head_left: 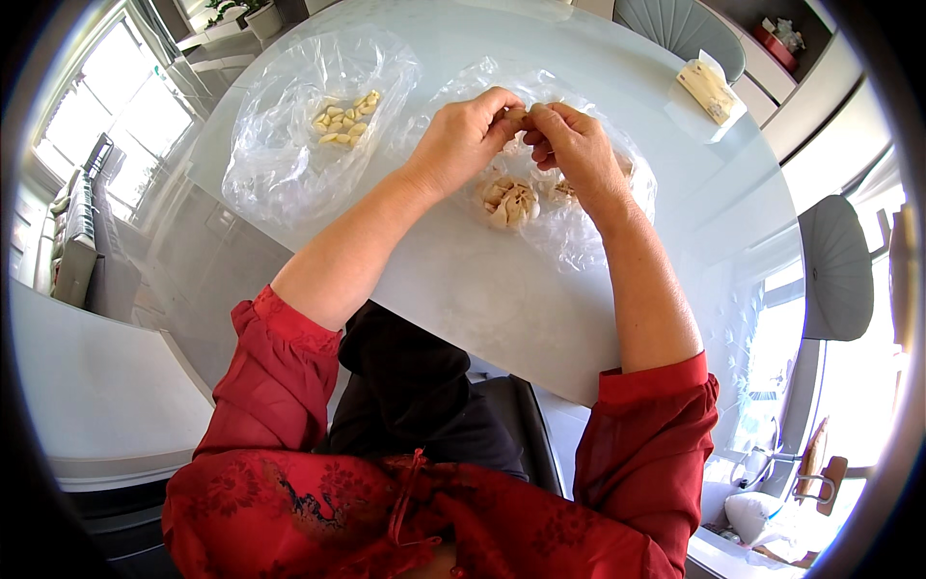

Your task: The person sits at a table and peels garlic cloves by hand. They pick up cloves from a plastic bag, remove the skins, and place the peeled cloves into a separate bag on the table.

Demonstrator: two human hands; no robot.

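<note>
My left hand [465, 137] and my right hand [581, 154] meet above a clear plastic bag [571, 239], fingertips pinched together on a small brownish garlic clove [518, 117]. Much of the clove is hidden by the fingers. Below the hands, a garlic bulb [509, 202] with papery skin lies on the bag, and more garlic pieces [563, 192] sit beside it, partly covered by my right hand and wrist. To the left, a second clear plastic bag [280, 159] is spread out with several peeled garlic cloves [340, 123] in a small heap.
Everything rests on a glossy pale table [463, 289], its near edge just in front of my lap. A tissue pack [707, 90] lies at the far right. Grey chairs stand at the far side [675, 34] and at the right [835, 270].
</note>
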